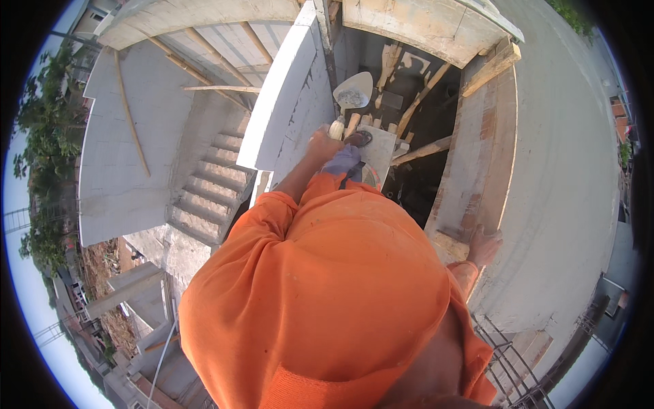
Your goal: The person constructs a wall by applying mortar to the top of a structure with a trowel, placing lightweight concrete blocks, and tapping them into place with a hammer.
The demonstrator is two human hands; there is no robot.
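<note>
My left hand (323, 145) is closed round the pale handle of a trowel (353, 91). The trowel's broad blade points away from me, with grey mortar smears on it. Just left of that hand rises a white block wall (286, 102). On the right, my right hand (484, 246) lies over the top edge of a wooden formwork board (503, 163), fingers laid out across it. Close beside this hand is a short wood block (451, 246). Below the trowel, my shoe (359, 138) stands on a narrow pale platform (379, 144).
A dark opening with wooden props (424, 102) drops away below me. To the right spreads a grey concrete slab (552, 150). Concrete stairs (212, 187) descend at the left, beyond the white wall. Steel rebar (511, 361) juts out at the lower right.
</note>
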